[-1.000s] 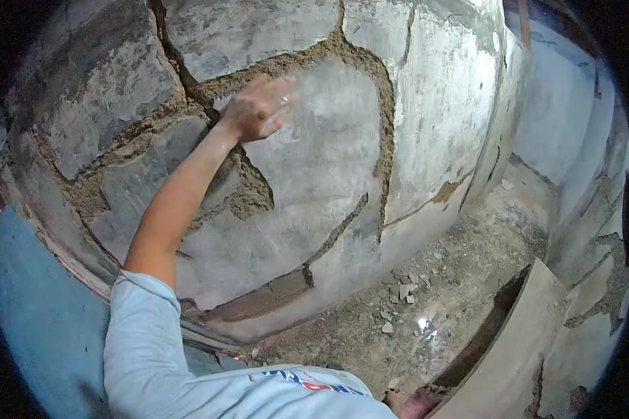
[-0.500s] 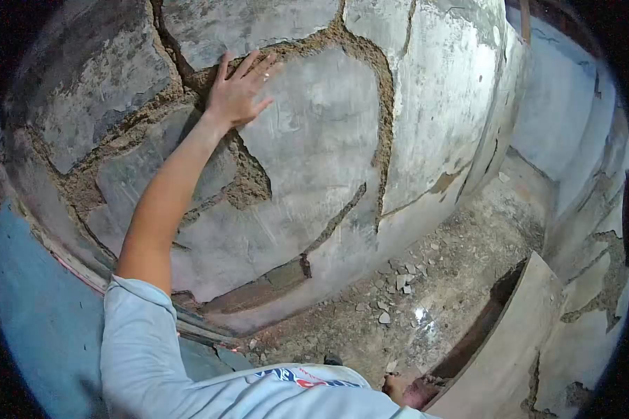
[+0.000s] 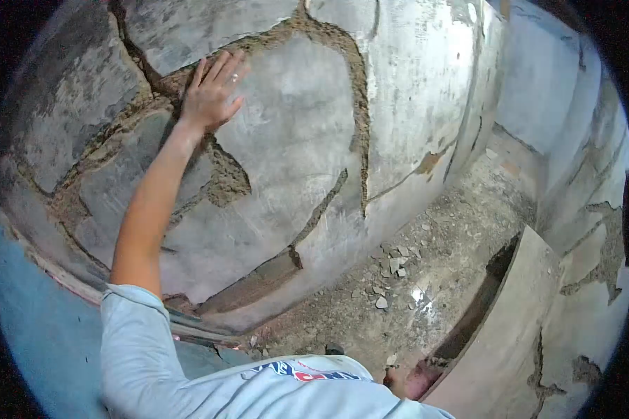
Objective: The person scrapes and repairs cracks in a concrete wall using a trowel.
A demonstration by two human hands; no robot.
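Note:
My left hand lies against the cracked grey plaster wall, fingers stretched out and a ring on one finger. It covers part of the rough brown crack where plaster has come away. Below the wrist is another patch of bare brown earth. At the lower edge of the view, a blurred, reddish shape that looks like my right hand is beside the pale slanting slab. Its fingers cannot be made out, nor whether it holds anything.
Broken plaster pieces litter the dirt floor along the wall's foot. A dark shoe tip shows below. On the right stands another cracked wall; a blue surface lies at left.
The view has turned slightly right, so the wall appears shifted left. My left hand stays at about the same place on the wall, its fingers now closer together.

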